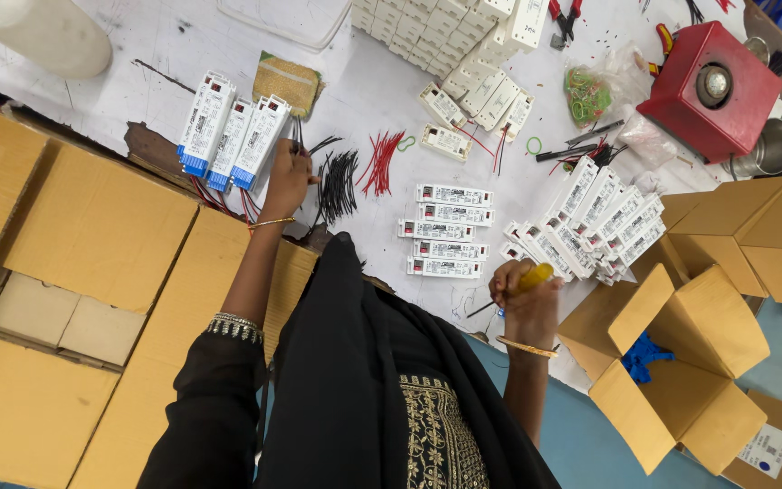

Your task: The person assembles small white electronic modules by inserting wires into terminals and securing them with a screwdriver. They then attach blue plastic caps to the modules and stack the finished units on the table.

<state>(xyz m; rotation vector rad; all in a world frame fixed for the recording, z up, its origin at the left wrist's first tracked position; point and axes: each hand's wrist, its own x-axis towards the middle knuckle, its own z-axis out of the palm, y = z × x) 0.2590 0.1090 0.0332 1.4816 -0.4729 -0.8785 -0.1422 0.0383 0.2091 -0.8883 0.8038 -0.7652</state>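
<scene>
My left hand (287, 181) reaches out to a small white driver box with a blue end (260, 143), its fingers pinching the thin wires at the box's side. Two more such boxes (205, 122) lie beside it with red and black leads hanging off the table edge. My right hand (522, 294) grips a yellow-handled screwdriver (533, 277), tip pointing left and down over the white table (138, 45). A row of several white driver boxes (445, 231) lies between my hands. Loose black wires (338, 186) and red wires (380, 163) lie just past my left hand.
More white boxes are stacked at the top (445, 36) and fanned at the right (604, 222). A red device (712, 91), a steel cup (771, 149) and pliers (565, 18) sit top right. Open cardboard cartons stand at left (92, 272) and right (681, 362).
</scene>
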